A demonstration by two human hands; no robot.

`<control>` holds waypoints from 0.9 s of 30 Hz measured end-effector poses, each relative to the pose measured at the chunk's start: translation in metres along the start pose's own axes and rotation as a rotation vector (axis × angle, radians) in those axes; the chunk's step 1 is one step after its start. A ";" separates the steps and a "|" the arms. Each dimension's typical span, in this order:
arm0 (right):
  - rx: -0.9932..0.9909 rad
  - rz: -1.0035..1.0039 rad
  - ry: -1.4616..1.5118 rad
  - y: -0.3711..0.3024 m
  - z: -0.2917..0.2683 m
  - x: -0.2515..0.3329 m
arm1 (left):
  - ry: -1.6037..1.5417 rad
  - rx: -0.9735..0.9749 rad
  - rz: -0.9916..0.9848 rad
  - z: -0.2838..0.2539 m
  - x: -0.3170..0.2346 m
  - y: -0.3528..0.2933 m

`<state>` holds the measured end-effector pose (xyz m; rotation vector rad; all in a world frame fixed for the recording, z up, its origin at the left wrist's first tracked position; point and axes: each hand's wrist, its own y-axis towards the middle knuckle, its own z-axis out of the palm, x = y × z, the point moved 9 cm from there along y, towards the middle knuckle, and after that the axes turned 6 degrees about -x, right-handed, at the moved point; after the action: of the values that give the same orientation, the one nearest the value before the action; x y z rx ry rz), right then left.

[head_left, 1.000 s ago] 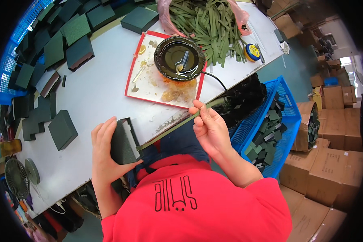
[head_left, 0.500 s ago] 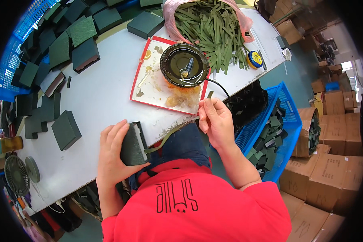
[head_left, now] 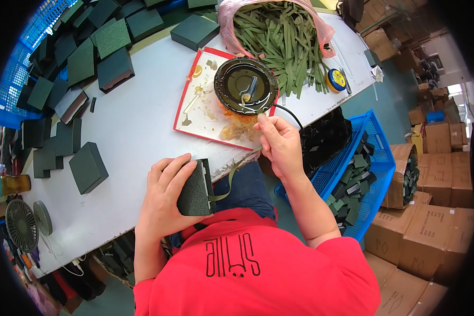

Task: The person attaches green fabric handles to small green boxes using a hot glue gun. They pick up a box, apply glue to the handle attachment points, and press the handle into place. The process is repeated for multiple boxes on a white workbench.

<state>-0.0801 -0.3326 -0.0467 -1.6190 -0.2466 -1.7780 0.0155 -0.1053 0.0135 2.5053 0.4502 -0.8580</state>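
My left hand [head_left: 163,187] is wrapped round a small dark green box [head_left: 193,192] at the table's near edge. From the box's right side a thin olive-green ribbon [head_left: 228,190] curves up to my right hand [head_left: 283,141]. That hand pinches the ribbon, and its fingertips are at the near rim of a round black pot [head_left: 219,95]; whether they touch it I cannot tell. Dark glossy liquid fills the pot, with a brush [head_left: 251,89] lying in it. The pot stands on a red-edged white tray [head_left: 190,108] smeared with amber residue.
Behind the pot, a pink plastic bag [head_left: 227,29] spills many green ribbons [head_left: 279,42]. Several green boxes [head_left: 88,167] lie to the left, near a blue basket [head_left: 10,87]. A round yellow-blue tin [head_left: 335,80] sits right. Below stands a blue crate [head_left: 375,200]; cartons [head_left: 424,231] are stacked beyond.
My left hand and the box have shifted right. My right hand has moved up and slightly left, bringing its pinched fingertips to the pot's near rim.
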 end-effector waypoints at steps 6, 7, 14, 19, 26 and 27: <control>-0.014 0.018 0.005 0.003 0.004 0.001 | 0.004 -0.002 -0.012 0.000 0.001 -0.003; -0.014 0.022 0.001 0.004 0.004 0.001 | 0.003 -0.005 -0.012 0.000 0.001 -0.003; -0.008 0.059 0.007 0.007 0.002 -0.002 | 0.003 -0.003 -0.018 -0.001 0.003 -0.002; 0.003 0.044 0.009 0.001 0.001 0.001 | -0.008 -0.039 -0.021 -0.006 0.001 0.000; 0.181 0.036 -0.090 -0.035 0.019 -0.002 | -0.073 -0.082 0.012 -0.014 0.002 0.003; 0.240 0.055 -0.106 -0.042 0.024 -0.003 | -0.094 -0.071 0.031 -0.014 0.001 0.004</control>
<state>-0.0864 -0.2872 -0.0316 -1.5332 -0.4425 -1.5588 0.0249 -0.1014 0.0241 2.3903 0.4023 -0.9267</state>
